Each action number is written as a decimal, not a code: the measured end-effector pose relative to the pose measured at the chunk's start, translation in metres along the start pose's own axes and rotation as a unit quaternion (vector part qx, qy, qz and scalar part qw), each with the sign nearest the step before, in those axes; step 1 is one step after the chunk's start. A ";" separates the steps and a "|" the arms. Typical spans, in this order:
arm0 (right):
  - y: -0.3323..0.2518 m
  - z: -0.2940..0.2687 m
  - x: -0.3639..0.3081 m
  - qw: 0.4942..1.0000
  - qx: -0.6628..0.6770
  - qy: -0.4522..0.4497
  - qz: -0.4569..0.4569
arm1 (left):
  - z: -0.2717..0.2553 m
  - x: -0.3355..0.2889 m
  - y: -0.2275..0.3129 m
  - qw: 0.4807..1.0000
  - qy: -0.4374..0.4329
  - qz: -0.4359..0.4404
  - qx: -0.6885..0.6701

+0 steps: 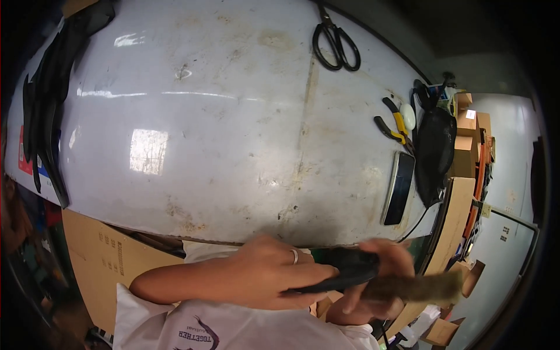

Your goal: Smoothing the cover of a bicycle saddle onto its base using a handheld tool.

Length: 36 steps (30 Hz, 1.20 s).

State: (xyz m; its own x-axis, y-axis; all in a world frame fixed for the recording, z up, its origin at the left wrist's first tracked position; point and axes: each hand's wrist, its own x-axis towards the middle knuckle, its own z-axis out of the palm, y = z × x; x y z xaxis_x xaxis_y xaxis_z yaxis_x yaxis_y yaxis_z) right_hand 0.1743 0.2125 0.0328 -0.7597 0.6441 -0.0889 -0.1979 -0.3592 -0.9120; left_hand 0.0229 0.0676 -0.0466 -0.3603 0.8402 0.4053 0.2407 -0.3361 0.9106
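Observation:
Just off the near edge of the table, my left hand [277, 271], wearing a ring, is closed around a smooth, curved black piece [344, 269]. Its exact kind is unclear. My right hand [394, 259] is at the piece's far end, smeared by motion. A long, rough, brownish strip [423, 286] sticks out to the right from this hand and seems gripped in it. The blur hides how its fingers lie.
Black-handled scissors [336, 46] lie at the table's [233, 134] far side. Yellow-black pliers [398, 125], a white oval object [408, 116], a phone [399, 188] and a black pouch-like item [436, 151] are at right. Long black pieces [49, 105] lie left; cardboard [96, 262] stands below.

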 end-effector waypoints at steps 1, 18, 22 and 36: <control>0.012 0.000 0.006 1.000 -0.020 0.009 -0.007 | -0.011 0.008 0.007 1.000 -0.001 0.003 0.005; 0.018 -0.036 0.010 0.907 -0.395 -0.118 -0.091 | 0.004 -0.008 0.038 0.949 -0.127 -0.077 0.278; 0.000 -0.041 0.021 0.853 -0.479 -0.150 -0.141 | 0.000 0.026 0.047 0.926 -0.240 -0.081 0.281; 0.024 -0.057 -0.004 0.907 -0.407 -0.019 -0.112 | 0.042 0.022 0.052 0.920 -0.195 -0.121 0.318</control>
State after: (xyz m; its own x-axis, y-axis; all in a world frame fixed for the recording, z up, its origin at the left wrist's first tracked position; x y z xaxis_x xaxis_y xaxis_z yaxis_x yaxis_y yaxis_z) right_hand 0.2077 0.2404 -0.0116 -0.7813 0.6095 0.1346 0.1602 0.4042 -0.9005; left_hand 0.0652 0.0868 0.0063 -0.1530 0.9879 0.0241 0.7195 0.0946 0.6880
